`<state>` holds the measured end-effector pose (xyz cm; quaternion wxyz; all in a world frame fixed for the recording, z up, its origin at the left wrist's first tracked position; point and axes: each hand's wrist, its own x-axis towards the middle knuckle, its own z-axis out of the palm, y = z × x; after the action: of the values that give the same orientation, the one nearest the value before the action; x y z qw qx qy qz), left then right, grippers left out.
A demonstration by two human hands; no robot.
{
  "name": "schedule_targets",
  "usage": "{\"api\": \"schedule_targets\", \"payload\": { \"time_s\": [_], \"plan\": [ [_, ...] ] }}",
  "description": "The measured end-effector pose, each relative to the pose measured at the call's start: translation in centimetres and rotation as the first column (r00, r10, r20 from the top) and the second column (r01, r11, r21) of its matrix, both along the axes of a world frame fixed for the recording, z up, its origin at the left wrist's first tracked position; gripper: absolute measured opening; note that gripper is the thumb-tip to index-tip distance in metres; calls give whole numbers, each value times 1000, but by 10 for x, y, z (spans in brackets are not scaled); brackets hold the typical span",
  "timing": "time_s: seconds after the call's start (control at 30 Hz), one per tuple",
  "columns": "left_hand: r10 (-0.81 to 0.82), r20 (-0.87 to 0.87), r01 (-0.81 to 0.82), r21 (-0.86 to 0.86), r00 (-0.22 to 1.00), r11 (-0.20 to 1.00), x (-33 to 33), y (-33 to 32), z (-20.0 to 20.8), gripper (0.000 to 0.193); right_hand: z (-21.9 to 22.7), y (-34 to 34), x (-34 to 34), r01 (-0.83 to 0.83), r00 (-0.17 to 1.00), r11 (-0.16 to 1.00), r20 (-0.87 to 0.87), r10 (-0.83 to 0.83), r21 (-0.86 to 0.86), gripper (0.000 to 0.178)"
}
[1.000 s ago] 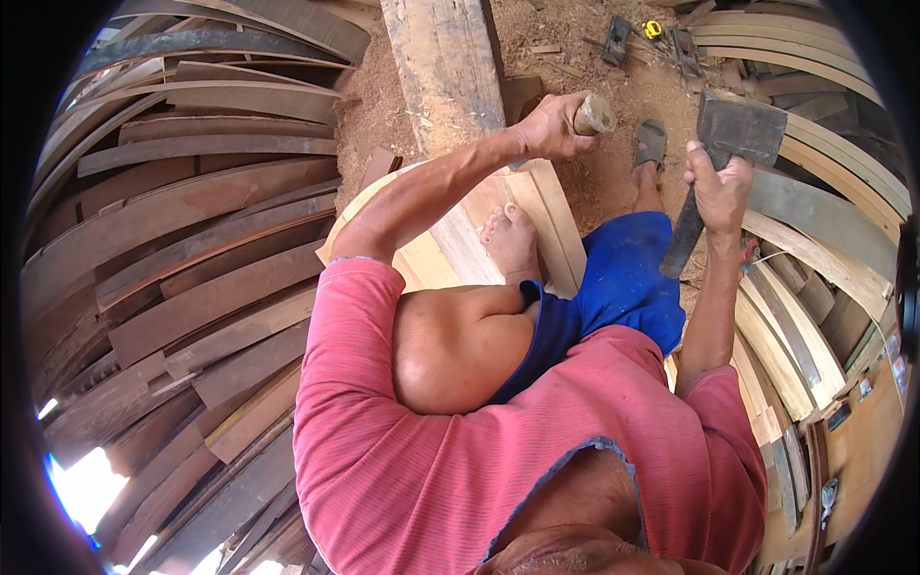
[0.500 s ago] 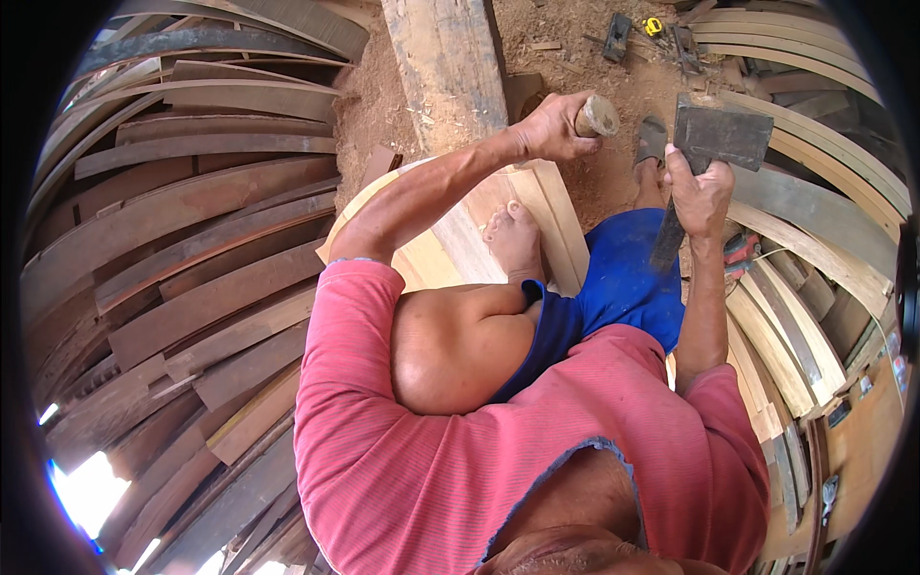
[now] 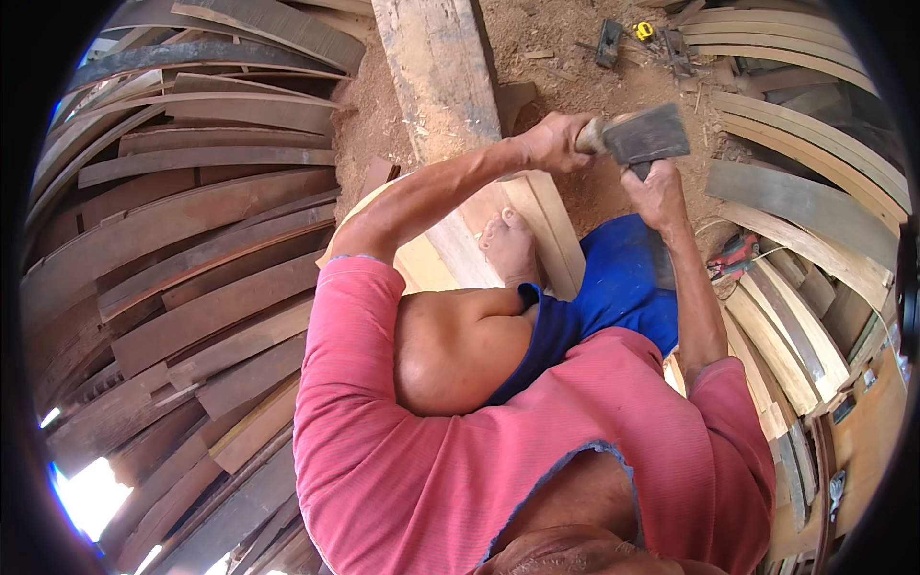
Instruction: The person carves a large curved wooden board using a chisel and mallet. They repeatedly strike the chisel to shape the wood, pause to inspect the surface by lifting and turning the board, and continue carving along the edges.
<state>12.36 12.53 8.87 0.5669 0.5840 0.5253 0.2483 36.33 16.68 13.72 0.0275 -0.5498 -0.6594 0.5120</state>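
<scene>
My left hand is closed around a chisel's thick, round wooden handle; the blade end is hidden from view. In my right hand is a mallet with a dark, blocky head, slightly blurred. The mallet's face meets the butt of the chisel handle, or comes very close to it. Below my left forearm lies pale worked wood, with my bare foot resting on it.
A heavy, weathered beam runs away at the top, with sawdust around it. Curved boards are stacked along the left, more planks along the right. A yellow tape measure and a red-and-grey tool lie at the right.
My right hand has swung the mallet leftward, bringing its head to the butt of the chisel handle. My left hand has shifted slightly left and down, still gripping the handle.
</scene>
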Motion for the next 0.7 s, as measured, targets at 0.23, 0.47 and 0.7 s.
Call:
{"api": "schedule_targets", "payload": {
  "time_s": [0.23, 0.47, 0.7],
  "plan": [
    [-110, -259, -16, -441, 960, 897, -52, 37, 46, 38, -15, 4, 33, 260, 956, 933, -71, -286, -249, 19],
    [-64, -657, -196, -314, 751, 929, -113, -77, -13, 87, -50, 15, 51, 274, 953, 883, -19, -304, -382, 17],
    [50, -736, -426, -334, 675, 841, -131, -97, 6, 74, -95, 8, 44, 208, 978, 840, 101, -182, -502, 19]
  ]
}}
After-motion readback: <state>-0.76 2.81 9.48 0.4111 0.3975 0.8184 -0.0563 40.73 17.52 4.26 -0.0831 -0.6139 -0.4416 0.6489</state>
